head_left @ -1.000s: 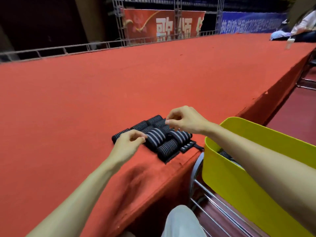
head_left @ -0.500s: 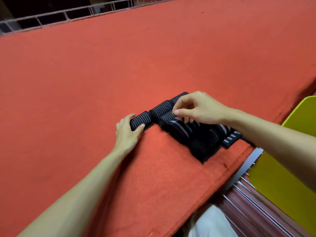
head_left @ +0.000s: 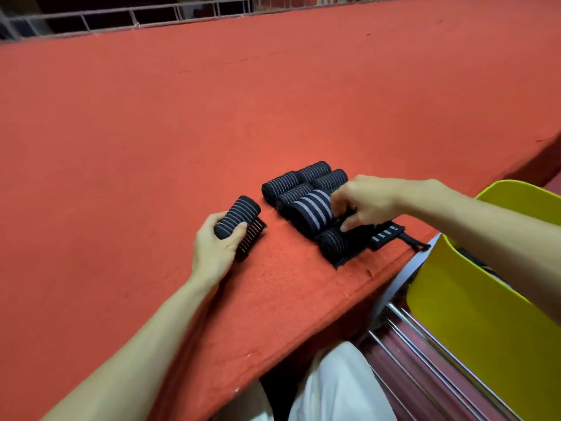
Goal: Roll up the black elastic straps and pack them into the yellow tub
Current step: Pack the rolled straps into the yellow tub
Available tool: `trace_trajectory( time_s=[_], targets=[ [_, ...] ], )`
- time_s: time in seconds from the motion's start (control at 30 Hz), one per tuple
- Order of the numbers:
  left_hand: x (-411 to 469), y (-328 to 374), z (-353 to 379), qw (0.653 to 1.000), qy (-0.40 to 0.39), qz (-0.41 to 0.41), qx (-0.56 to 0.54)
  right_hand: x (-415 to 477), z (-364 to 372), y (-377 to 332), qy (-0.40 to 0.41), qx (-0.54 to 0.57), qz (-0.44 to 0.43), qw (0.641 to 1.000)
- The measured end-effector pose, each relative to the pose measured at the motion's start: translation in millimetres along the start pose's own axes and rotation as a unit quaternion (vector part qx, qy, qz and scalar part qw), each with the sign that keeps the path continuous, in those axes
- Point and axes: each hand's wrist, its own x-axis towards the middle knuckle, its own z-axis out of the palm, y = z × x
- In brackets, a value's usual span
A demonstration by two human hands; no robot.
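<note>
A separated roll (head_left: 238, 218), lying near-left to far-right, is gripped by the left hand (head_left: 217, 247). A striped roll (head_left: 309, 212) is pinched by the right hand (head_left: 364, 205), which is nearer the yellow tub (head_left: 473, 314) to the right.

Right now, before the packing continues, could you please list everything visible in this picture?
held roll: one, black with grey stripes, in the left hand.
rolled straps: at least six, same colours, grouped on the red cloth.
flat strap end: one, black with white marks, right of the group.
yellow tub: one, yellow, far right.
red cloth: one, red, covering the long surface.
metal railing: one, grey, far edge.
metal bars: several, silver, below the tub.
left hand: one, grips the held roll.
right hand: one, pinches among the rolled straps.
</note>
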Motion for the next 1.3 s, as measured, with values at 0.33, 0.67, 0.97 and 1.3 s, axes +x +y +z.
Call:
trace_trajectory(
  time_s=[0.33, 0.67, 0.97, 1.3],
  targets=[
    [-58.8, -0.1, 33.4, 0.996, 0.011, -0.017, -0.082, -6.9, 25.5, -13.8, -0.008, -0.288, -0.052, 0.956],
    [-61.1, 22.2, 24.1, 0.981, 0.092, -0.061, -0.159, -38.5, 7.2, -14.3, 0.125, -0.063, -0.079, 0.987],
    [-87.6, 126.6, 38.8, 0.968, 0.004, 0.021, -0.249, -149.4, -35.8, 5.2, 0.25, 0.419, 0.018, 0.873],
    [-131.0, 196.0, 140.4, 0.964, -0.159, 0.118, -0.179, -255.4, 40.8, 108.0, 0.296, 0.587, 0.192, 0.729]
  ],
)
